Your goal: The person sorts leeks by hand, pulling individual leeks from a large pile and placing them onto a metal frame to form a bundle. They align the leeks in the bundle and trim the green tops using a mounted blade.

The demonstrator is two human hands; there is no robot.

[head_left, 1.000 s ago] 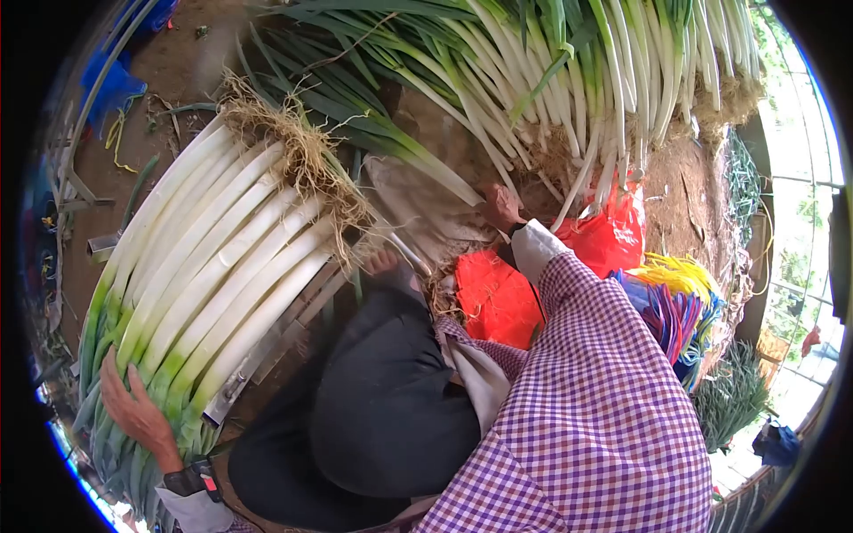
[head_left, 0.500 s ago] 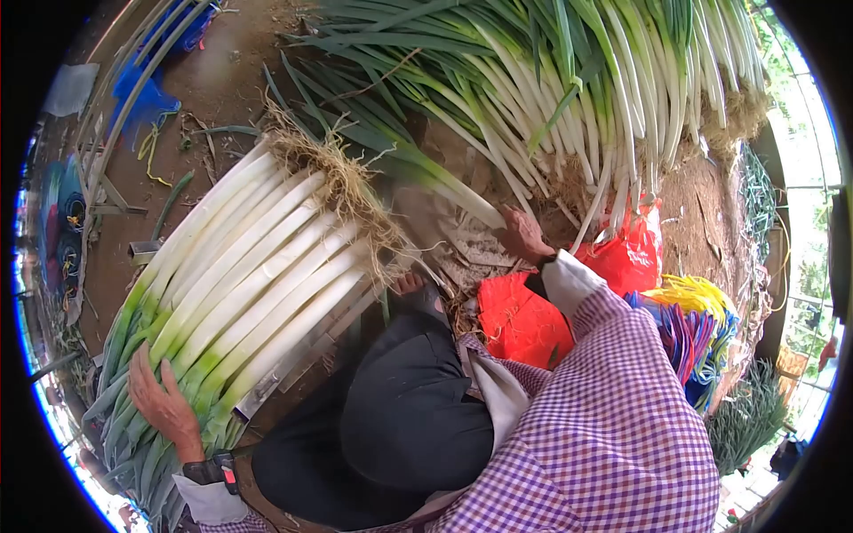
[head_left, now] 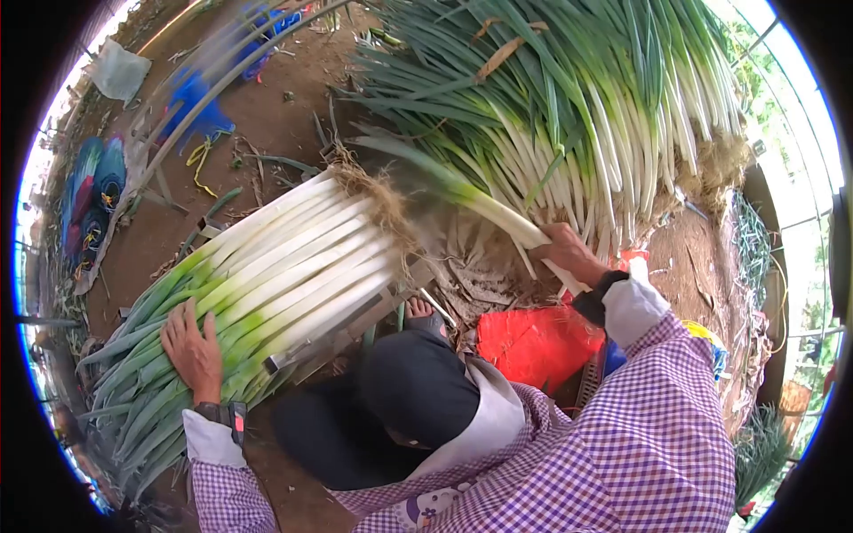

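A row of thick green onions (head_left: pixel 293 253) lies side by side on a low metal stand (head_left: pixel 355 320), white shanks up toward the shaggy roots. My left hand (head_left: pixel 193 349) rests on them with fingers spread, where the white turns green. My right hand (head_left: pixel 573 256) is closed around the white lower part of a green onion (head_left: pixel 498 213). Its green leaves point up and left, smeared by motion. Just beyond that hand is a big heap of green onions (head_left: pixel 577 133), roots toward the right and leaves toward the top left.
Red plastic sheeting (head_left: pixel 538 346) lies below my right hand. Peeled skins (head_left: pixel 480 258) litter the ground between stand and heap. Blue plastic (head_left: pixel 191 107), a yellow cord (head_left: pixel 203 169) and curved poles (head_left: pixel 213 89) are at upper left. A sandalled foot (head_left: pixel 422 311) shows beside the stand.
My right hand has moved right and slightly down in view, drawing the green onion with it. My left hand stays on the row. The whole view has shifted somewhat.
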